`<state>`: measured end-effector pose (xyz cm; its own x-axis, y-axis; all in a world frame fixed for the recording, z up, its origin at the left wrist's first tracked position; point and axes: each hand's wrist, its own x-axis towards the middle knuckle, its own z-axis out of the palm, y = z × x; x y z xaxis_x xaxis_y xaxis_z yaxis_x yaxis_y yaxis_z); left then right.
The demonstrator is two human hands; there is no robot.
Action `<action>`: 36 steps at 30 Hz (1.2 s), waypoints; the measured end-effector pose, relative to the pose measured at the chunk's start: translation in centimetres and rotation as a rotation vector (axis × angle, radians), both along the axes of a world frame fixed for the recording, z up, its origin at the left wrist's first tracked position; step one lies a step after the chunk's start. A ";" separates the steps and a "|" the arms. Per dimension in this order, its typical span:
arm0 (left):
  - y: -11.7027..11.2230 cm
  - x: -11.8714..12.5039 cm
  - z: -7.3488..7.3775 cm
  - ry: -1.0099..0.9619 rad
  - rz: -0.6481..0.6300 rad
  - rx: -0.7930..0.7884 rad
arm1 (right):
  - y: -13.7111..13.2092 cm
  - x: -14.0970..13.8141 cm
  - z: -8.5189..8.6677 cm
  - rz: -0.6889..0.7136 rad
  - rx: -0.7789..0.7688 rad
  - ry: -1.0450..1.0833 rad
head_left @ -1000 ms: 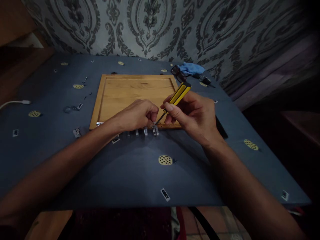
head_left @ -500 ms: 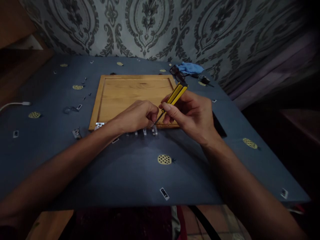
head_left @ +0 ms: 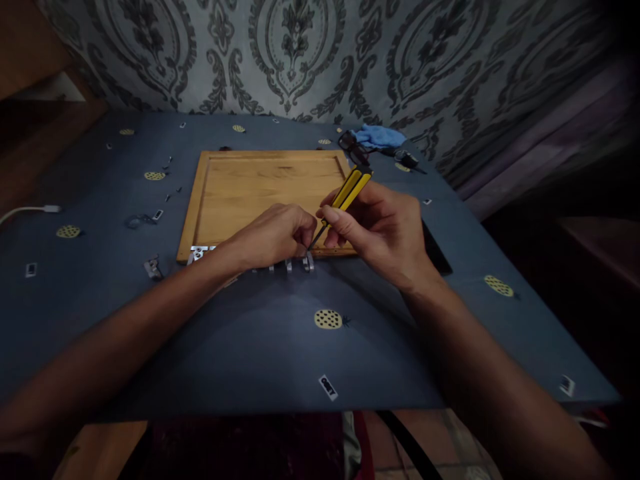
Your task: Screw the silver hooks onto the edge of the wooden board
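Screwdriver (head_left: 349, 189) gripped in our right hand (head_left: 385, 227), tip at the metal hook strip (head_left: 290, 265) our left hand (head_left: 274, 235) pinches against the wooden board (head_left: 250, 183): we judge a screw mid-driving, needing steady pressure.

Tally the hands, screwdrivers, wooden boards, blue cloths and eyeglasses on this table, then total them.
hands: 2 (left hand, right hand)
screwdriver: 1
wooden board: 1
blue cloth: 1
eyeglasses: 1
total: 6
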<state>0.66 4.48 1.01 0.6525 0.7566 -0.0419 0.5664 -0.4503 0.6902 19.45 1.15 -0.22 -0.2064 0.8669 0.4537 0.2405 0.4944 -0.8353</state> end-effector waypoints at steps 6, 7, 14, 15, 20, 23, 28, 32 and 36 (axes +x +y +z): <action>0.4 -0.6 0.3 0.027 -0.040 -0.010 | -0.2 0.0 0.1 -0.015 -0.007 -0.019; 0.6 -0.8 0.5 0.032 -0.042 0.004 | -0.2 0.0 0.1 -0.017 -0.007 -0.020; 0.4 -2.2 1.7 0.167 -0.009 0.088 | -0.2 -0.2 0.4 -0.015 -0.024 -0.014; -0.1 -2.1 1.7 0.202 0.001 0.119 | -0.2 -0.2 0.4 -0.012 -0.029 -0.010; -3.4 -1.0 0.8 0.433 -0.008 0.302 | -0.2 -0.2 0.3 -0.008 -0.040 0.000; -4.7 -0.4 0.2 0.497 0.042 0.367 | -0.3 -0.3 0.3 -0.012 -0.039 -0.007; -4.9 -0.5 -0.7 0.467 0.115 0.405 | -0.4 -0.4 0.5 -0.008 -0.031 -0.004; -4.6 -0.5 -1.1 0.440 0.133 0.399 | -0.6 -0.4 0.6 -0.028 -0.043 -0.018; -4.5 -0.5 -1.2 0.430 0.148 0.367 | -0.6 -0.5 0.6 -0.043 -0.059 -0.014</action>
<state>0.16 -0.06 -0.16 0.5213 0.8534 0.0022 0.8362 -0.5113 0.1983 18.95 0.55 0.37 -0.1750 0.9001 0.3990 0.2725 0.4337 -0.8589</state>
